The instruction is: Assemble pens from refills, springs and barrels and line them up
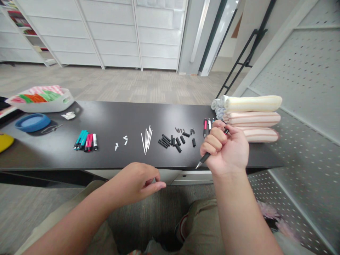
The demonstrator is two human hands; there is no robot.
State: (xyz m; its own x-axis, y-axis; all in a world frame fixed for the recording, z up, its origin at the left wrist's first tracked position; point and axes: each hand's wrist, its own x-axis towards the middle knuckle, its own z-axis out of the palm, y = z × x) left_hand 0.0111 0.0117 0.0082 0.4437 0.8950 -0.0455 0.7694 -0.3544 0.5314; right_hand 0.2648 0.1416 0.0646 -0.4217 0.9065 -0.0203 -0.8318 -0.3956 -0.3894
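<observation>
My right hand is wrapped round a pen, raised over the right part of the dark table. The pen's silver tip points down and left, and its other end shows beside my thumb. Below the table's front edge, my left hand hangs loosely curled, thumb and index finger apart, with nothing visible in it. Just behind my right hand lie a red pen and a white pen, partly hidden. Black grip sleeves, small springs and white refill sticks lie left of them.
On the table are teal, red and white pen barrels, small white pieces, a blue round dish and a white basket of coloured cloth. Rolled towels are stacked at the right, beside a perforated panel.
</observation>
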